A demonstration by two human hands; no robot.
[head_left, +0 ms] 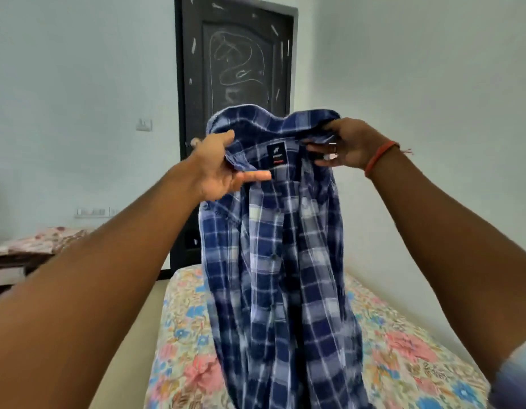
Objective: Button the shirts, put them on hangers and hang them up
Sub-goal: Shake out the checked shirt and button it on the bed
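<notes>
**I Held Up the Blue Shirt**

A bed (403,349) with a flowery sheet was under me, and a dark door (235,54) stood behind it. I held the blue check shirt (273,276) up in the air over the bed. It hung down long and floppy, with its front open. It looked soft and light, so I think it would bend and slip if I grabbed it low. The best place to hold was the collar (273,122), at the top. My left hand (217,169) pinched one side of the collar. My right hand (347,146) gripped the other side. A little label (277,154) showed inside.
</notes>
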